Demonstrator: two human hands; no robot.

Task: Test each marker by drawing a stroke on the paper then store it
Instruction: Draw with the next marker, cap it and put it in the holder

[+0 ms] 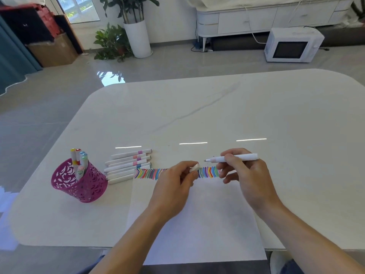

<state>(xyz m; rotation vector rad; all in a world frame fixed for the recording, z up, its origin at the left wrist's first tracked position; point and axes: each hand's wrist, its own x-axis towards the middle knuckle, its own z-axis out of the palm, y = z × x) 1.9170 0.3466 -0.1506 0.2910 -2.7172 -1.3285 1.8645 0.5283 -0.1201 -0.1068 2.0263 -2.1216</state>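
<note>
Glossy white marble bench (237,107): right hand (243,171) grips an uncapped slim white marker (233,158); left hand (175,180) pinches its small white cap (194,168) above smooth white paper (197,224).

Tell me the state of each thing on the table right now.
marker: uncapped, held by right hand.
cap: off, pinched by left hand.
loose markers: capped, lying in a row.
holder: upright.
stored markers: standing in holder.
paper: flat, strokes along far edge.
</note>
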